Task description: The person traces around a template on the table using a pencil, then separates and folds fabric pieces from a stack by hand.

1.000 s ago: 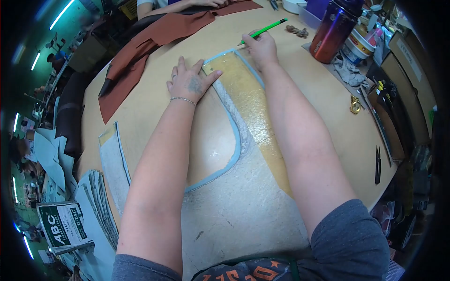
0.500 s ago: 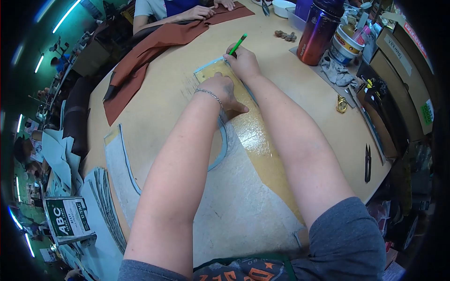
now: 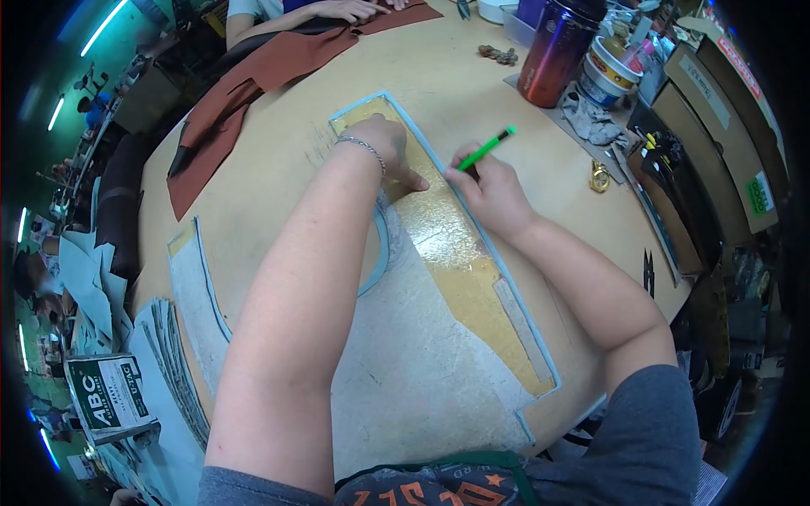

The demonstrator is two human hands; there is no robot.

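Observation:
My left hand (image 3: 380,150), with a chain bracelet at the wrist, presses down on the yellow upper part of a large flat pattern piece (image 3: 447,228), fingers spread. The piece is yellow along one side and grey over the rest, with light blue showing along its edges. Shut in my right hand (image 3: 498,187) is a green pen (image 3: 489,148), tilted up to the right. That hand is beside the piece's long right edge; the pen's tip is hidden by the fingers. My left forearm covers part of the piece's curved cutout.
Red-brown material (image 3: 245,93) lies at the far left, near another person's hands (image 3: 354,10). At the right are a tumbler (image 3: 557,59), white tub (image 3: 609,72), gold watch (image 3: 599,176) and black snips (image 3: 648,271). Grey sheets (image 3: 173,363) are stacked at lower left.
My right hand has moved with the green pen from the piece's top edge down along its right side. My left hand stays pressed on the piece. The view has shifted slightly.

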